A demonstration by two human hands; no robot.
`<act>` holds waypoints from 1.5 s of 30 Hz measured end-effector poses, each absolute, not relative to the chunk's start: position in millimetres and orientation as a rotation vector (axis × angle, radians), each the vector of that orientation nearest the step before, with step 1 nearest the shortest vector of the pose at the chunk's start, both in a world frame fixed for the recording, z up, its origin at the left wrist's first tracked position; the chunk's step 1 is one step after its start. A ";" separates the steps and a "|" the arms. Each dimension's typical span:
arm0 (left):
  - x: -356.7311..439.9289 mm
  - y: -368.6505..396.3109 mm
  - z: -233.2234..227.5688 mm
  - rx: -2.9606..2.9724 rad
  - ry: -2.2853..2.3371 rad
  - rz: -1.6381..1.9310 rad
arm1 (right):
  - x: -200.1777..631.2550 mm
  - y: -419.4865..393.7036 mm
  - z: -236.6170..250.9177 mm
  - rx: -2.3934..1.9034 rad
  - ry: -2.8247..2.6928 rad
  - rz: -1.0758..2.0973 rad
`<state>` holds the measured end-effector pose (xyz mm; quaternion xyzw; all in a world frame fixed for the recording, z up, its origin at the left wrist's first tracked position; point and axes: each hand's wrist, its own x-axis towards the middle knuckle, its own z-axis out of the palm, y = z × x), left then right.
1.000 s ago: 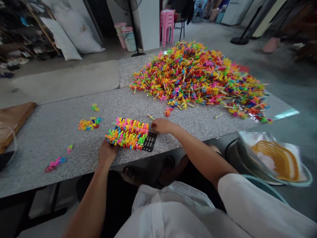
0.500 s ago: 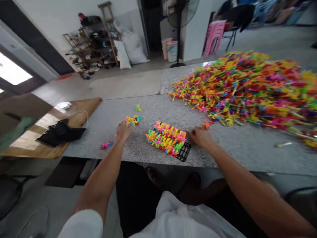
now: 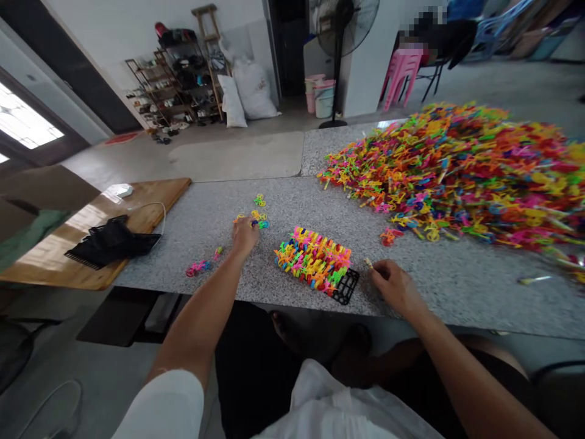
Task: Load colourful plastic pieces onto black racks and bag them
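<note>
A black plastic grid (image 3: 346, 286) lies near the table's front edge, its right end bare. Rows of bright plastic pieces (image 3: 314, 259) in pink, yellow, orange, green and blue stand packed on the rest of it. To its left, my left hand (image 3: 245, 236) reaches into a small cluster of loose coloured pieces (image 3: 259, 216), fingers pinched, with a dark blue bit showing at the fingertips. My right hand (image 3: 397, 285) is just right of the grid, apart from it. Thumb and forefinger pinch a small pale stick-like piece (image 3: 368, 263).
A large heap of coloured plastic pieces (image 3: 466, 174) covers the table's right side. A few loose pieces (image 3: 198, 268) lie at left. Black grids (image 3: 114, 244) rest on a wooden board (image 3: 107, 277) at far left. Beyond the table stand a fan (image 3: 339, 61) and white sacks (image 3: 253, 91).
My left hand has moved right and slightly away from me, into the loose cluster. My right hand has drawn back toward me and right, away from the grid. The view has shifted slightly.
</note>
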<state>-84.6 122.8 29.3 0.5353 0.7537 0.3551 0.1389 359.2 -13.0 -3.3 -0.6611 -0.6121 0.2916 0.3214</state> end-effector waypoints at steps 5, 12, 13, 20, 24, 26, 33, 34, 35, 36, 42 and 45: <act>-85.1 87.9 60.5 1.268 2.038 1.337 | 344.4 -26.7 20.4 -1.593 -1.420 0.849; -15.2 6.4 90.0 0.742 1.064 1.531 | 286.1 -55.1 89.6 -1.137 -1.373 1.121; -6.7 -0.3 93.0 0.720 1.051 1.529 | 278.6 -56.7 92.9 -1.097 -1.379 1.157; 30.6 -29.5 103.6 0.800 1.054 1.391 | 259.6 -67.3 90.1 -1.026 -1.346 1.197; 53.7 -45.7 110.2 1.089 1.154 1.215 | 268.8 -64.9 102.8 -1.065 -1.362 1.002; 60.8 -49.6 116.2 1.180 1.127 1.097 | 273.3 -61.5 106.9 -1.075 -1.405 0.967; 82.8 -51.5 115.8 1.140 1.097 1.151 | 263.1 -69.9 93.2 -0.999 -1.177 1.373; 86.7 -52.3 112.3 1.101 1.095 1.173 | 261.4 -71.9 91.2 -0.992 -1.121 1.385; 90.1 -53.4 108.7 1.055 1.091 1.186 | 260.6 -73.2 89.7 -0.983 -1.078 1.397; 92.7 -54.4 105.3 1.007 1.086 1.192 | 261.0 -73.9 88.6 -0.975 -1.045 1.415; 90.8 -55.6 102.4 1.007 1.104 1.184 | 278.6 -68.1 86.5 -0.957 -0.986 1.534; 85.9 -54.8 110.1 1.123 1.076 1.151 | 286.2 -63.4 85.1 -0.925 -0.929 1.599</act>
